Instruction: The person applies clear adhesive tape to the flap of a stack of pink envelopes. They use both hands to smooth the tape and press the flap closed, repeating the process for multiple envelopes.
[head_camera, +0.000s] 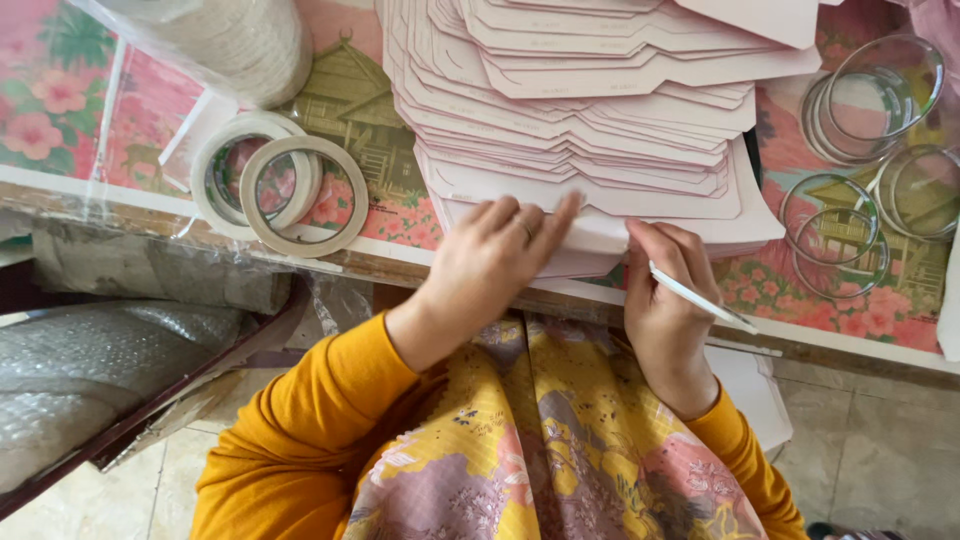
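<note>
My left hand (490, 265) lies with fingers spread flat on the near edge of the pale card stack (590, 130), which extends away across the bench (400, 225); my right hand (665, 300), beside it, grips a white pen (700, 298).

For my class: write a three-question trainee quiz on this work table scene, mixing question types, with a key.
1. True or false: the right hand holds a thin white stick-like tool.
2. What does the left hand rest on? A) tape rolls B) the stack of pale cut card sheets C) clear rings
3. Fill in: two tape rolls lie to the ____ of the stack in the picture.

Key: 1 true; 2 B; 3 left. The clear rings lie on the stack's other side.
</note>
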